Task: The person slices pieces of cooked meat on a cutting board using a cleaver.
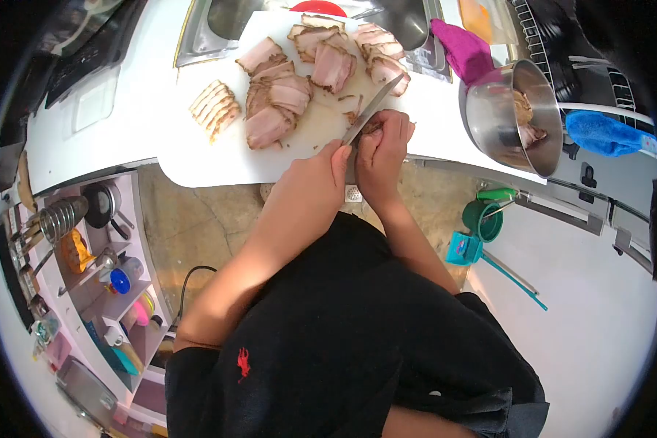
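Observation:
My left hand [317, 179] is closed around the handle of a kitchen knife [372, 109], whose blade points up and to the right over a white cutting board [197, 164]. Close beside the blade, my right hand [383, 150] has its fingers curled on a dark brown piece of meat [373, 126], mostly hidden by them. Sliced pork [276, 106] lies in overlapping rows on the board, with more slices [333, 67] behind and another group [382, 51] at the back right. A separate row of thin slices [215, 108] sits at the left. Small scraps [352, 109] lie near the blade.
A steel bowl [489, 109] holding meat pieces [529, 131] is on the counter at right. Behind the board is a sink [226, 25] with a red bowl [319, 8]. A magenta cloth [461, 47] and a blue cloth [598, 133] are at right; shelves [128, 292] stand lower left.

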The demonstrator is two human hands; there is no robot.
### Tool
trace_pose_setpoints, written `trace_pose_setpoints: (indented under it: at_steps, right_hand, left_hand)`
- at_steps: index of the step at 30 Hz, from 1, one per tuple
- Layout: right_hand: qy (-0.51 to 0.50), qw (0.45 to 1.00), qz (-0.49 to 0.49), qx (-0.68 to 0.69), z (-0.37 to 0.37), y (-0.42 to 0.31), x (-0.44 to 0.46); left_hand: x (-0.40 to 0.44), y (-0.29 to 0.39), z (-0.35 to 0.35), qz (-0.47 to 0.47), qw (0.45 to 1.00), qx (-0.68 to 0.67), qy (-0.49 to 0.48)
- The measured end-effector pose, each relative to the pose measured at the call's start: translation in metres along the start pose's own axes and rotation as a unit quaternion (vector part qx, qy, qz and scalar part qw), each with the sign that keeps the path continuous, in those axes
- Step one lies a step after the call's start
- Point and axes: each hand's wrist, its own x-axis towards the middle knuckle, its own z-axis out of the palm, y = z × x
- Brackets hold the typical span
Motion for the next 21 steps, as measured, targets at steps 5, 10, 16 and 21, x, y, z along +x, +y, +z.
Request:
trace_pose_setpoints:
  at_steps: [5,10,16,21]
  right_hand:
    - [0.057,0.984,0.107,0.129,-0.006,0.012,-0.008]
    - [-0.001,0.980,0.129,0.152,-0.031,0.010,-0.007]
    - [-0.085,0.996,0.012,0.028,-0.041,0.005,0.032]
    - [-0.279,0.955,-0.007,-0.098,-0.010,-0.001,0.074]
  left_hand:
    - [-0.019,-0.016,-0.003,-0.006,0.998,0.027,0.049]
    - [-0.034,-0.031,-0.013,0.025,0.993,-0.066,0.089]
    - [-0.049,-0.020,-0.039,-0.101,0.967,-0.210,0.101]
    - [-0.057,-0.032,-0.037,-0.086,0.949,-0.263,0.150]
